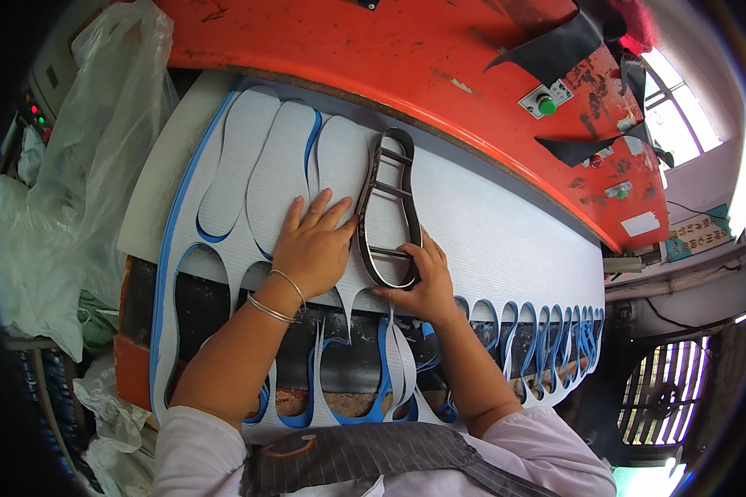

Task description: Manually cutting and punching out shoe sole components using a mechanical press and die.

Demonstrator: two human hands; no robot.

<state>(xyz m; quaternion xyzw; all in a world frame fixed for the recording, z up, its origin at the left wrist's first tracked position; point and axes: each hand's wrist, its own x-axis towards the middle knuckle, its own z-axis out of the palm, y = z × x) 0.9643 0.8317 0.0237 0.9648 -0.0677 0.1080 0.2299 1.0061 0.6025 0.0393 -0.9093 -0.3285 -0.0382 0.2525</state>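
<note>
A dark metal sole-shaped cutting die (pixel 392 190) with crossbars stands on a pale grey ribbed sheet (pixel 506 224) with blue edges showing. My right hand (pixel 433 286) grips the near end of the die, thumb and fingers around its right and lower rim. My left hand (pixel 311 255) lies flat on the sheet just left of the die, fingers spread, with the index fingertip close to the die's rim. Left of the die, several sole-shaped pieces (pixel 280 166) are cut out and still sit in the sheet. The near part of the sheet is a web of sole-shaped holes.
Beyond the sheet runs a scuffed red machine beam (pixel 373 50) with a green button (pixel 546 104) and dark scraps (pixel 559 50) hanging on it. A dark work surface (pixel 340 356) shows through the holes. Clear plastic bags (pixel 99 174) bulge at the left.
</note>
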